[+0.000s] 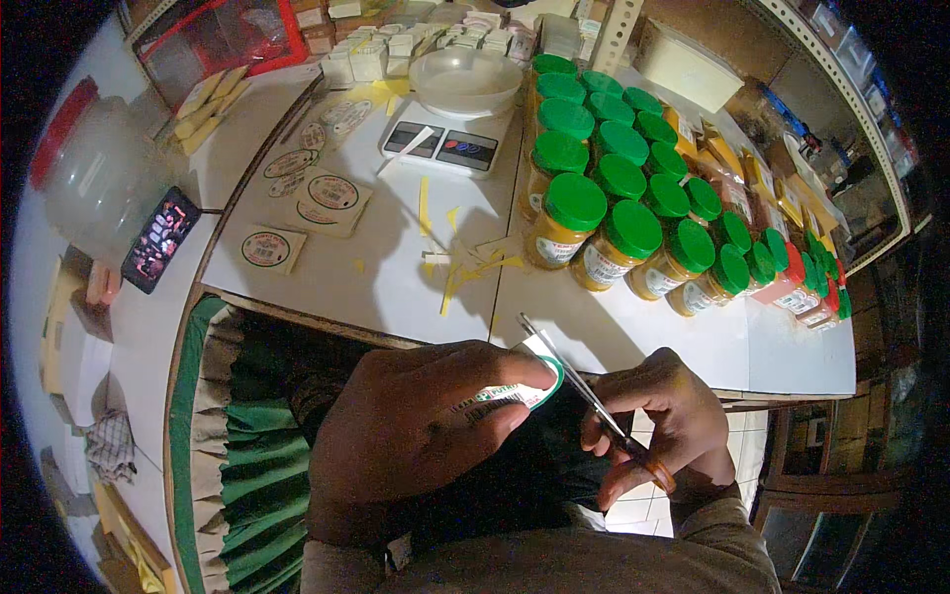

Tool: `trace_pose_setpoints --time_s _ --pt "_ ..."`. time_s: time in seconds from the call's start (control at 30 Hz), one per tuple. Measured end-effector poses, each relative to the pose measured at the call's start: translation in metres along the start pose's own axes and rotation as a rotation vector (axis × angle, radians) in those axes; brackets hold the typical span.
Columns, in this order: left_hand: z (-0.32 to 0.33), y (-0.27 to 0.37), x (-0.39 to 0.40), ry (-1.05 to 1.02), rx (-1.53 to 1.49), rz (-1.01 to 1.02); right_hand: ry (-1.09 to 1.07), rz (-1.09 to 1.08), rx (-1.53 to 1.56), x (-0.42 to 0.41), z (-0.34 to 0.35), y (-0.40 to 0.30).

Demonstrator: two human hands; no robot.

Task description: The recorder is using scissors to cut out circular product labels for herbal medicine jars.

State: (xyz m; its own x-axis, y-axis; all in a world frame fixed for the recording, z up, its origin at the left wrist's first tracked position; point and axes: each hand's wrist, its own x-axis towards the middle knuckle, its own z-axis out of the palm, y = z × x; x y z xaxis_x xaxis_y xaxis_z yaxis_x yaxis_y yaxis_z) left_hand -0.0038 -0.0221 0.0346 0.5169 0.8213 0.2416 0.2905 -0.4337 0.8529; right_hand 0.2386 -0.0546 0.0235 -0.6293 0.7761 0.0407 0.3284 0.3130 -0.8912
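Note:
Between the thumb and fingers of my left hand (415, 423) is a printed paper label (548, 379) with a green rim; my fingers hide part of it. My right hand (668, 416) grips scissors (579, 377) by their orange-brown handles. Their blades point up and to the left along the label's right edge, where a white paper corner sticks out. Both hands are in front of the table's near edge, above my lap. Thin yellow and white paper scraps (464, 271) lie on the white table (386, 297) beyond them.
Jars with green lids (575, 202) stand in rows at right. A digital scale (443, 145) carries a clear plastic bowl (466, 78). Oval labels (266, 250) lie at left, near a phone (160, 237) and a large clear jar (104, 178). A perforated metal post (617, 33) rises at the back.

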Motion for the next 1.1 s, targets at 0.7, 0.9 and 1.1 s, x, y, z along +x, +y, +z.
trace_pose_setpoints --time_s 0.7,0.9,1.1 --pt "-0.012 -0.003 0.005 -0.133 0.042 0.136 -0.027 -0.02 0.03 -0.003 -0.006 0.001" --pt "-0.015 -0.004 0.006 -0.169 0.065 0.144 -0.063 -0.014 -0.02 -0.002 -0.009 -0.001" --pt "-0.016 -0.012 0.008 -0.189 0.075 0.212 -0.097 0.007 -0.042 -0.003 -0.012 -0.001"
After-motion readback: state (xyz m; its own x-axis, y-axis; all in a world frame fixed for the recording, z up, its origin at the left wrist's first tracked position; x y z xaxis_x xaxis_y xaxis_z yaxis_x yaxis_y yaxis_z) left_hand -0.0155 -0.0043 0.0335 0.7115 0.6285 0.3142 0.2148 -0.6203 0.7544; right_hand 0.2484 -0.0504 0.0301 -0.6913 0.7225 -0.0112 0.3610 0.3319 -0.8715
